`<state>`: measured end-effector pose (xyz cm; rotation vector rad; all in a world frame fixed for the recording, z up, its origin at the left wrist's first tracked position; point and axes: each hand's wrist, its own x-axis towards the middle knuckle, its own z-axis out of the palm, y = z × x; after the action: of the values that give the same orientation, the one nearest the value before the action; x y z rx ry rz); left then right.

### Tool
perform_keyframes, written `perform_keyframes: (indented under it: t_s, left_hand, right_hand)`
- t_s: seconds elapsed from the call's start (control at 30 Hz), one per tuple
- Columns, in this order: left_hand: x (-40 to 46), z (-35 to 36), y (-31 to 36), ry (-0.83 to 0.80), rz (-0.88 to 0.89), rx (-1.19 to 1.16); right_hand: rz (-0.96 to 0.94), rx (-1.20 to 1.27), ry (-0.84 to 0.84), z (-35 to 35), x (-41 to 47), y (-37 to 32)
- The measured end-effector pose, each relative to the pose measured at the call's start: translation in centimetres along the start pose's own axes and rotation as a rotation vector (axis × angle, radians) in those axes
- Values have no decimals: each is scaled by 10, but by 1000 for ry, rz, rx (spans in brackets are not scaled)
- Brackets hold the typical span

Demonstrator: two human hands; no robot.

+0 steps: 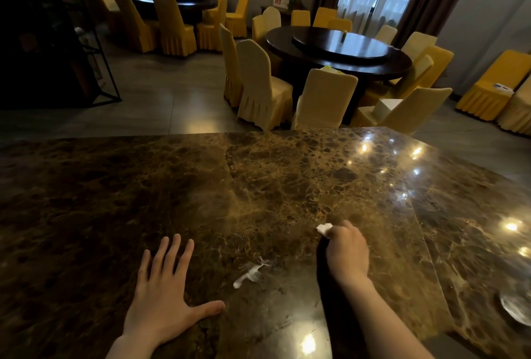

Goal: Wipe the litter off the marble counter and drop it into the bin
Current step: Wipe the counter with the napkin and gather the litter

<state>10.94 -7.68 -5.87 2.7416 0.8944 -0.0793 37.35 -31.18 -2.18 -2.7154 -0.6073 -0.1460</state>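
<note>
The brown marble counter (258,180) fills the lower half of the view. My left hand (163,295) lies flat on it with fingers spread and holds nothing. To the right, my right hand (346,252) is closed around a small white tissue (324,228) that sticks out past the fingers and touches the counter. Between the two hands lies a thin white scrap of litter (249,273), with a few fainter shreds at its far end. No bin is in view.
A shiny round dish (515,311) sits at the counter's right edge. Beyond the counter are a tiled floor, two dark round dining tables (339,51) and many chairs in yellow covers (323,100). A dark metal rack (94,51) stands at the left.
</note>
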Motion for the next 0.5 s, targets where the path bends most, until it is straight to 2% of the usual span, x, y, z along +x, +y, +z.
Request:
perform_keyframes:
  t_s: [0.07, 0.1, 0.2, 0.27, 0.33, 0.43, 0.5]
  left_hand:
    - [0, 1, 1, 1, -3, -1]
    - [1, 1, 1, 6, -3, -3]
    - [1, 1, 0, 11, 3, -11]
    - [1, 1, -1, 16, 0, -23]
    - [1, 1, 0, 11, -1, -21]
    - [2, 0, 0, 3, -8, -11]
    - [2, 1, 1, -6, -9, -8]
  right_hand:
    - [49, 3, 35, 1, 5, -8]
    - [9, 8, 22, 5, -1, -22]
    - [-297, 62, -105, 21, -35, -54]
    - [-454, 46, -172, 17, -41, -48]
    - [-378, 35, -136, 4, -22, -25]
    - [-4, -3, -2, -8, 8, -2]
    - [2, 16, 27, -3, 2, -24]
